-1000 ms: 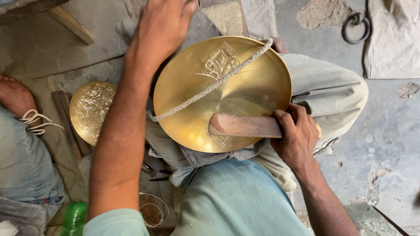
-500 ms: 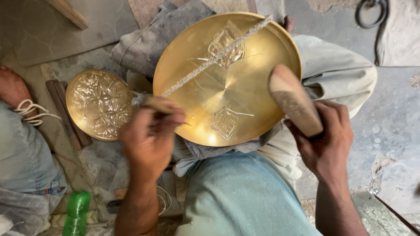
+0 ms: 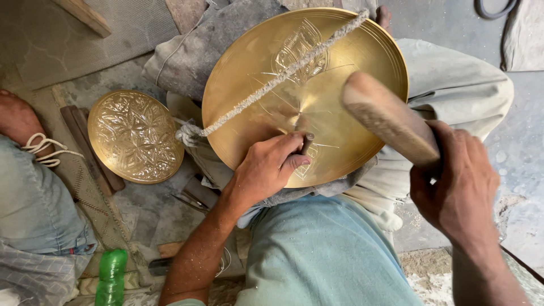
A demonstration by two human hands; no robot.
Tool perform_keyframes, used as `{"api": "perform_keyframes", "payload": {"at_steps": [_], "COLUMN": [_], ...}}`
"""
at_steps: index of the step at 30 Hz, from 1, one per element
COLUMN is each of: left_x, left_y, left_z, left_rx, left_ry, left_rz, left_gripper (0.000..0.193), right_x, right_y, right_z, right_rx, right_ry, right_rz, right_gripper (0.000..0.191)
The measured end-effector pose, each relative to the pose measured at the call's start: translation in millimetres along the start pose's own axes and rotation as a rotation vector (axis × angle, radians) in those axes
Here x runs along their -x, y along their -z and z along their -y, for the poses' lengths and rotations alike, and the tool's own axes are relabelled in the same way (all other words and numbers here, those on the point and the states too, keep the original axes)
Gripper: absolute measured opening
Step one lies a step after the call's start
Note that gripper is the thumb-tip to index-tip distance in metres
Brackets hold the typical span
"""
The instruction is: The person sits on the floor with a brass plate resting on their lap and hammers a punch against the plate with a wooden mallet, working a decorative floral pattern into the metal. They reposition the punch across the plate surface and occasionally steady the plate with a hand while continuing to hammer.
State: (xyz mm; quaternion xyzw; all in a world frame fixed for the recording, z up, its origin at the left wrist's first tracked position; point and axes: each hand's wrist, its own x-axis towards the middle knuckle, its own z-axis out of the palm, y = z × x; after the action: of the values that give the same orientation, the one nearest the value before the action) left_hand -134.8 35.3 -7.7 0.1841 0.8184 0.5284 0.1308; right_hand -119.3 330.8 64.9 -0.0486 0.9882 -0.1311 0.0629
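Observation:
A large round brass plate [image 3: 334, 51] with engraved patterns rests on my lap, held down by a rough cord [image 3: 266, 88] stretched across it. My left hand [image 3: 266, 167] grips a small metal punch [image 3: 306, 141], its tip set on the plate near the lower middle. My right hand [image 3: 459, 187] is closed on a wooden mallet [image 3: 388, 116], raised above the plate's right side. A smaller, fully engraved brass plate [image 3: 136, 136] lies on the floor to the left.
Another person's leg in jeans [image 3: 34, 209], foot tied with cord, is at the left edge. A green plastic bottle [image 3: 111, 277] lies bottom left. Flat wooden strips [image 3: 93, 150] and small tools lie on the dusty concrete floor [image 3: 521, 147].
My left hand came back from the plate's far edge, took the punch and set it on the plate. My right hand lifted the mallet from lying flat to raised.

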Motion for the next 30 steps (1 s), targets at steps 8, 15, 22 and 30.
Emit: {"api": "perform_keyframes", "payload": {"at_steps": [8,15,22,30], "left_x": [-1.5,-1.4,-0.5,-2.6], "left_y": [1.4,4.1,4.1,5.5], "left_z": [1.3,3.2,4.4,4.7], "left_rx": [-0.007,-0.067,-0.050,-0.027], "left_ry": [0.056,0.095,0.084,0.094], "left_rz": [0.006,0.047,0.014,0.035], "left_gripper": [0.034,0.025,0.026,0.027], "right_x": [-27.2,-35.8,-43.1,-44.8], "right_y": [14.4,11.5,14.7,18.3], "right_z": [12.8,0.6,0.7,5.7], "right_rx": [-0.049,0.392,0.370,0.336], "right_ry": [0.070,0.237,0.179,0.244], "right_rz": [0.135,0.278,0.324,0.070], "right_gripper": [0.053,0.039,0.049,0.051]}}
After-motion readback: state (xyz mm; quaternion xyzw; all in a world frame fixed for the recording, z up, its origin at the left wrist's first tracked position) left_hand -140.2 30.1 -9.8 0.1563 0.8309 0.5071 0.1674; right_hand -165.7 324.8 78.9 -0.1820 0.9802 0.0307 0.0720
